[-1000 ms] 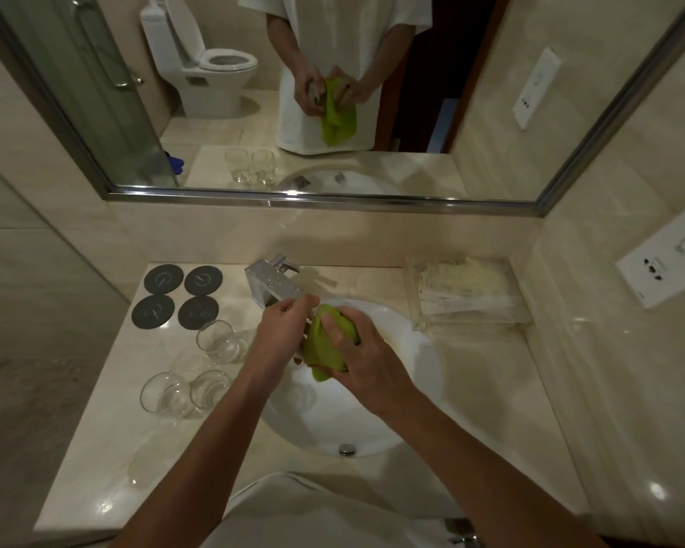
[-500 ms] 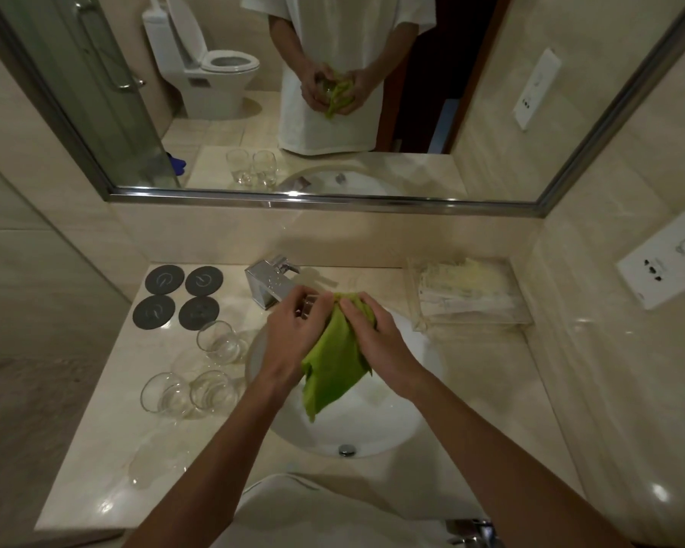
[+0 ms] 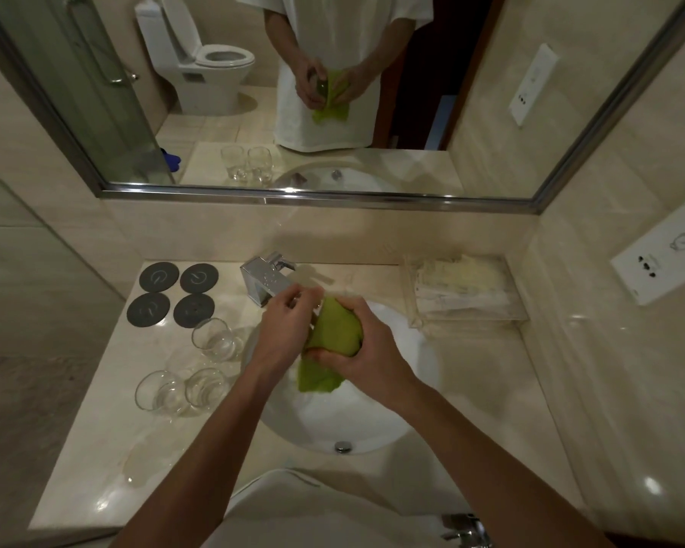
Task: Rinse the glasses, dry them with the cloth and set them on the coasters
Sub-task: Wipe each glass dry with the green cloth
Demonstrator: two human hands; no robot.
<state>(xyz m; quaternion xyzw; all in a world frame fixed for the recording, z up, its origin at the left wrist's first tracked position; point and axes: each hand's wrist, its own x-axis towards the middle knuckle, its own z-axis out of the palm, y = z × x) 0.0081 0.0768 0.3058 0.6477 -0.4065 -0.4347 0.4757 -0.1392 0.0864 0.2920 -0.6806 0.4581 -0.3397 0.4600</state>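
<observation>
In the head view, near the middle of the frame, the right hand (image 3: 366, 350) was wrapped around the green cloth (image 3: 333, 338) over the white sink (image 3: 412, 425). A moment before, the cloth hung loose; now it was bunched tight. The left hand (image 3: 285, 330) pinched a glass that the cloth mostly hid, so drying seemed under way. Three glasses (image 3: 213, 338) waited at the left. The four dark coasters (image 3: 177, 296), upper left, had nothing on them.
</observation>
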